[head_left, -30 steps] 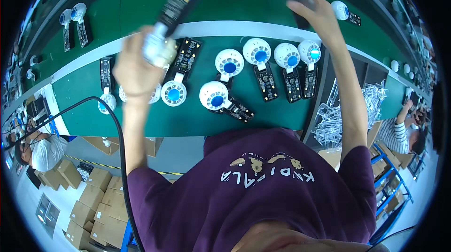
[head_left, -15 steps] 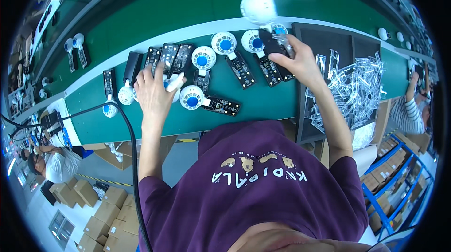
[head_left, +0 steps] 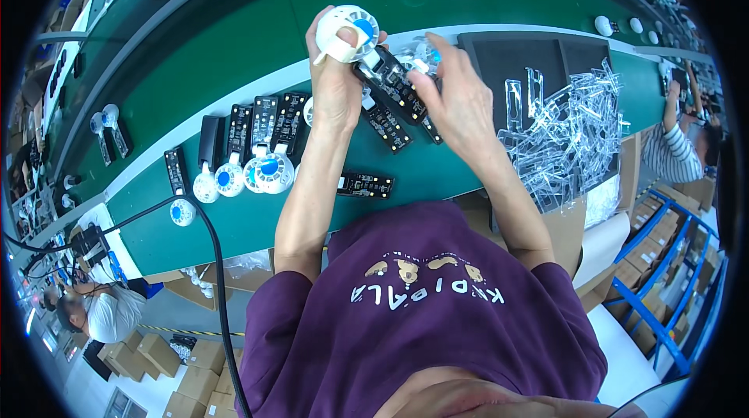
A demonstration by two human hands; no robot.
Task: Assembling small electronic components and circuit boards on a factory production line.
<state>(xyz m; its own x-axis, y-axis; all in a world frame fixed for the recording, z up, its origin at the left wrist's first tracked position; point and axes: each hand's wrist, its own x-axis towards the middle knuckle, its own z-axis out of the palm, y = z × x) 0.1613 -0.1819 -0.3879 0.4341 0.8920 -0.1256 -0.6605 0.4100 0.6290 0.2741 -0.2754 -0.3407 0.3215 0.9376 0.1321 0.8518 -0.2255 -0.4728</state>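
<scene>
My left hand (head_left: 337,94) is closed around a white round-headed device (head_left: 367,19) with a blue disc, raised over the bench. A white curved band (head_left: 335,50) lies across that hand's thumb area; what it belongs to is unclear. The device's black handle (head_left: 396,89), with its circuit board exposed, slants toward my right hand (head_left: 464,98). Between my right thumb and index finger is a clear plastic piece (head_left: 422,58), partly blurred, beside the handle. Under both hands lie similar devices, including a circuit-board handle (head_left: 386,125), partly covered by my hands and the held device.
More devices lie in a row at left, one with a blue-centred head (head_left: 273,174). A single handle (head_left: 367,185) lies near the front edge. A dark tray (head_left: 511,47) at right holds a heap of clear plastic pieces (head_left: 566,137). A black cable (head_left: 220,262) hangs at left.
My left hand has left the row and moved up and right, taking hold of the device that my right hand carried. The right hand has shifted slightly left, and the device has been lowered leftward.
</scene>
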